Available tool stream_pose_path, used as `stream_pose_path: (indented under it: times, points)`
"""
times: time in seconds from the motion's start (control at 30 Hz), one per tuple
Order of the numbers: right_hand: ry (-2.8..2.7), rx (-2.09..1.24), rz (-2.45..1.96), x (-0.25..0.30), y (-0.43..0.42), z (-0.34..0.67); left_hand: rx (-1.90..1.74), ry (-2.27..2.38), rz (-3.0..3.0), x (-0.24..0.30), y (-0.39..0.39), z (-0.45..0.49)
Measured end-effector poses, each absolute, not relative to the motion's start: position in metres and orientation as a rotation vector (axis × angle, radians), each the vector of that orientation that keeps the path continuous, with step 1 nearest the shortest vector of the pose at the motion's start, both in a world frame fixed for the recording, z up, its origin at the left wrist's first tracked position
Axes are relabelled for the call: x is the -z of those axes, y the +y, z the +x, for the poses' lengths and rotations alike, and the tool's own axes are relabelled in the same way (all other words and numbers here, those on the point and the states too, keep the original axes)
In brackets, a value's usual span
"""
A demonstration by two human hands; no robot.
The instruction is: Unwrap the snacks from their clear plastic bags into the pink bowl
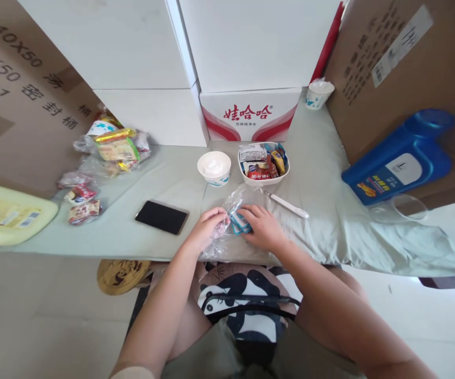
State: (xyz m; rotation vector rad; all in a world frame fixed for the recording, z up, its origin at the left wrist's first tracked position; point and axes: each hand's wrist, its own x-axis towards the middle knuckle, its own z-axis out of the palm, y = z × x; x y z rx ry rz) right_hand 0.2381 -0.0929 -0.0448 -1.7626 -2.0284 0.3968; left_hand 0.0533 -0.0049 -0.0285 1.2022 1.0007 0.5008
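Left hand [210,223]: fingers drawn together on a crumpled, clear plastic bag [213,250], probably to keep the loose film from sliding.

Right hand [263,227]: laid palm-down, fingers curved over small, flat, blue-and-white packets [238,223]; these lie between the two hands, against the film, likely pinned in place. Whether the fingers grip them or merely rest on them, cannot tell.

Black, rectangular phone [162,217]: flat, screen up, left of the left hand, seemingly set aside from the working spot.

Slim, white-handled tool [289,204]: just beyond the right hand, handle end angled outward to the right, which would suit that hand's reach.

Round, white paper bowl [219,181] with blue print: beyond the left hand, upright.

Rounded, white tray [269,182]: straight ahead of the right hand, holding assorted wrapped snacks [258,170]; its raised wall appears to keep them together.

Large, white cardboard carton [246,117] with red lettering: farthest, past both hands, standing behind bowl and tray like a backstop.
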Motion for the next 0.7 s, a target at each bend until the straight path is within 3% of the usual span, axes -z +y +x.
stream_pose_path:
  times: [0.23,0.47,0.7]
  points:
    - [-1.964,-0.374,-1.69,0.053,-0.099,0.242,-0.593,1.221,1.667,0.037,-0.006,0.056]
    - [-1.899,-0.343,-1.676,0.057,-0.1,0.233,-0.507,0.955,1.143,0.031,-0.017,0.062]
    - [-1.695,-0.641,-1.568,0.047,-0.096,0.261,-0.533,0.838,0.998,0.026,-0.013,0.077]
